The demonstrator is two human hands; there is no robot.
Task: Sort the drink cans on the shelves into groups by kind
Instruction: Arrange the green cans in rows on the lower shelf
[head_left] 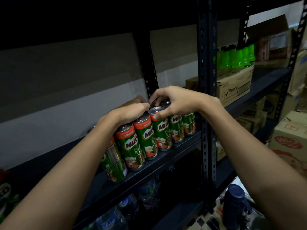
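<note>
Head view: a row of green Milo cans stands upright on the dark shelf. The left hand curls over the can tops. The right hand pinches one can by its top.

Green Milo cans with orange "Original" bands stand upright in a touching row along the front edge of the dark shelf. Silver tops face up; more cans stand behind, partly hidden.
</note>
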